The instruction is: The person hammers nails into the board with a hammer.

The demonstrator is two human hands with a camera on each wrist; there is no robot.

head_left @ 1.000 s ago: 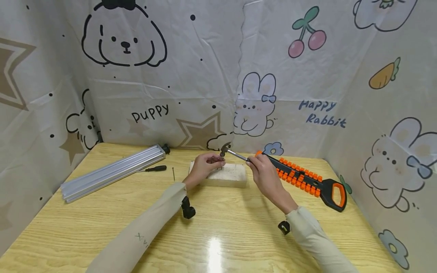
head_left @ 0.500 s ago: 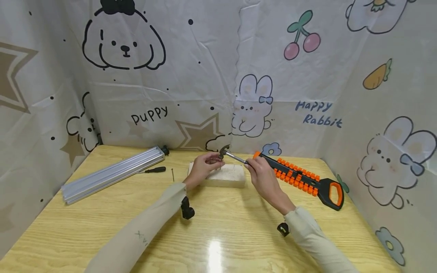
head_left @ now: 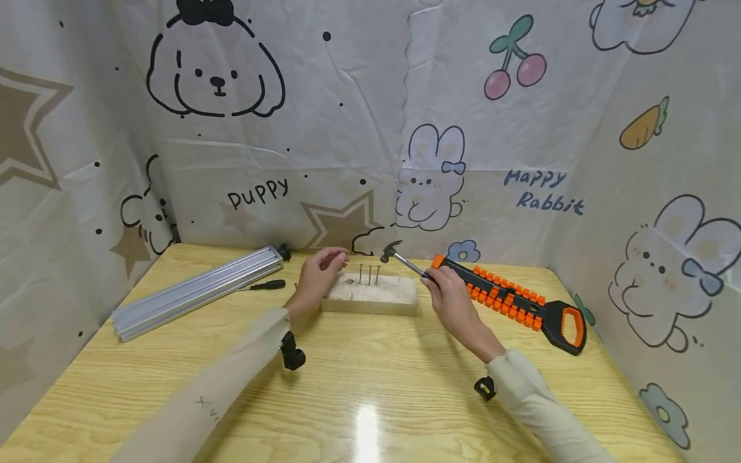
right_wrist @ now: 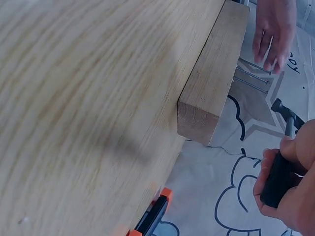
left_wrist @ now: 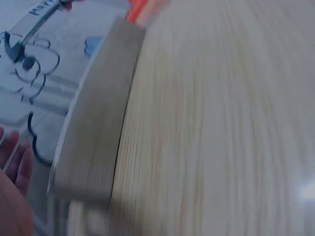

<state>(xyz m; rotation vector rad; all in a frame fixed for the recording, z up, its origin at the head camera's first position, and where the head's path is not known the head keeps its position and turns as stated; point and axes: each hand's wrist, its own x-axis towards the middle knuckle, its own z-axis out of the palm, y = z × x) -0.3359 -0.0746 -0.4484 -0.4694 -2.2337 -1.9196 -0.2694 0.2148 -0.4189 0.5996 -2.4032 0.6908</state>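
hammer [head_left: 410,264] in your right hand [head_left: 455,302], just right of centre in the head view: your fingers wrap its dark handle, and its metal end hangs in the air to the upper left, apart from the nails. your left hand [head_left: 317,275], left of centre, holds nothing that shows; its fingers lie loose and mostly straight, near the left end of a pale wooden block [head_left: 370,305]. whether it touches the block, you cannot tell.

the block lies flat at mid-frame on the table [head_left: 370,379]. three thin nails [head_left: 370,275] stand upright in a row from its top, with a dark spot [head_left: 350,281] to their left. you seem to be between nails in a hammering job; the next move probably calls for setting another nail or steadying the block, fingers clear of the blow.

farther out, a screwdriver [head_left: 269,285] and a long silver rail [head_left: 199,294] lie at left, a black-and-orange tool [head_left: 511,298] at right. printed cloth [head_left: 324,148] hangs behind.

a small dark sliver [head_left: 296,285] right of the screwdriver is mostly covered by your left hand. the left wrist view is blurred, cuts that hand off at lower left and shows no nails. how deep they sit is unclear.
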